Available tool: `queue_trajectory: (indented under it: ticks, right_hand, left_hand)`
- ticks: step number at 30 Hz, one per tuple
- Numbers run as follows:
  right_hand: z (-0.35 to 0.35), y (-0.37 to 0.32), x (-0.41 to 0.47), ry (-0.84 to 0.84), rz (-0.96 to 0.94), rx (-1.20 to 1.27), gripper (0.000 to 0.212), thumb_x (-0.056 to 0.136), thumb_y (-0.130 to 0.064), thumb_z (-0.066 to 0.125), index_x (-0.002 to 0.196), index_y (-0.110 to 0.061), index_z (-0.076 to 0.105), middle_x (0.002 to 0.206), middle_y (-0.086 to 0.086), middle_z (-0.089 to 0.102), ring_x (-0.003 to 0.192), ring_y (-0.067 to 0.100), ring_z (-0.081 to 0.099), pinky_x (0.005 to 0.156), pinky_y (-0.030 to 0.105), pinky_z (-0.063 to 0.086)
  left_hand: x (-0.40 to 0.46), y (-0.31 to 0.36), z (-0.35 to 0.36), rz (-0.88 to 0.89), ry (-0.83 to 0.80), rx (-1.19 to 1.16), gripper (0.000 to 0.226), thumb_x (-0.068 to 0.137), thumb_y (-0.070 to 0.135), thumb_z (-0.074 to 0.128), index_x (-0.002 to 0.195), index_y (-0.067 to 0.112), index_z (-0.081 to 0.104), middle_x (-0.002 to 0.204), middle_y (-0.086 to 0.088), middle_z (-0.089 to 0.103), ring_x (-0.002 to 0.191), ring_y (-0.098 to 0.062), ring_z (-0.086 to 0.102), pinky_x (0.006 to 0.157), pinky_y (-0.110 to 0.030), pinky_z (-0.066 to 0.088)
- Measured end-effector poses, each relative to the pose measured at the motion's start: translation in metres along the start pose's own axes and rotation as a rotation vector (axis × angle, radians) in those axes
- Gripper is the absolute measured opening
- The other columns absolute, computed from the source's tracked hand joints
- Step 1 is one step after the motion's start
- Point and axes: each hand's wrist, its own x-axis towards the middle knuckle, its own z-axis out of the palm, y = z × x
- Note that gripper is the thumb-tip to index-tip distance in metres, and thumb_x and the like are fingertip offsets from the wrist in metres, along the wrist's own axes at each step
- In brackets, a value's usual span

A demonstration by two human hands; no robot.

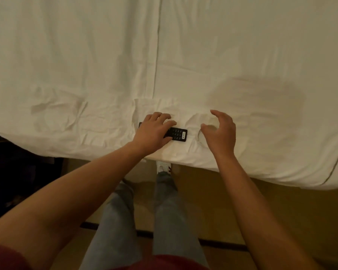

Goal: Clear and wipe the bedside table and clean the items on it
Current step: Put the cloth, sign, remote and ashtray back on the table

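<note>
My left hand lies on the black remote, fingers curled over it on the bed near its edge. My right hand hovers just beside the remote, spread, empty. I judge clearing's underway; next, the tabletop wipe.

White bed sheet (creased), tan floor.
</note>
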Motion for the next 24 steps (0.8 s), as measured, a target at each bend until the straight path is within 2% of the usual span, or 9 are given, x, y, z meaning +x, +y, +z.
queue_trajectory:
  ticks: [6, 13, 21, 24]
  right_hand:
    - [0.006, 0.024, 0.002, -0.031, 0.097, -0.238, 0.066, 0.08, -0.041, 0.076, 0.142, -0.026, 0.057, 0.148, 0.003, 0.052, 0.131, 0.03, 0.048, 0.106, 0.045, 0.045]
    - [0.017, 0.032, 0.0, -0.066, 0.118, -0.32, 0.078, 0.076, -0.051, 0.079, 0.144, -0.023, 0.053, 0.145, 0.005, 0.051, 0.131, 0.031, 0.047, 0.103, 0.046, 0.048]
    - [0.021, 0.033, 0.001, -0.148, 0.088, -0.436, 0.094, 0.072, -0.051, 0.084, 0.151, -0.024, 0.042, 0.148, 0.008, 0.046, 0.135, 0.033, 0.044, 0.103, 0.048, 0.047]
    - [0.022, 0.034, 0.0, -0.175, 0.071, -0.451, 0.092, 0.075, -0.041, 0.082, 0.153, -0.023, 0.037, 0.151, 0.008, 0.042, 0.136, 0.033, 0.043, 0.101, 0.047, 0.048]
  left_hand:
    - [0.01, -0.001, 0.003, 0.043, -0.064, 0.022, 0.055, 0.09, 0.039, 0.07, 0.141, 0.022, 0.055, 0.139, -0.007, 0.055, 0.128, -0.03, 0.048, 0.108, -0.046, 0.041]
    - [0.012, -0.006, 0.007, 0.079, -0.12, 0.048, 0.051, 0.094, 0.033, 0.066, 0.142, 0.021, 0.053, 0.134, -0.01, 0.055, 0.122, -0.031, 0.051, 0.105, -0.046, 0.043]
    - [0.015, -0.003, 0.008, 0.037, -0.15, 0.057, 0.056, 0.09, 0.03, 0.072, 0.14, 0.012, 0.055, 0.131, -0.013, 0.054, 0.116, -0.032, 0.052, 0.096, -0.044, 0.048]
    - [0.015, -0.003, 0.007, 0.029, -0.156, 0.061, 0.052, 0.093, 0.028, 0.068, 0.14, 0.011, 0.055, 0.131, -0.013, 0.053, 0.117, -0.032, 0.051, 0.096, -0.044, 0.048]
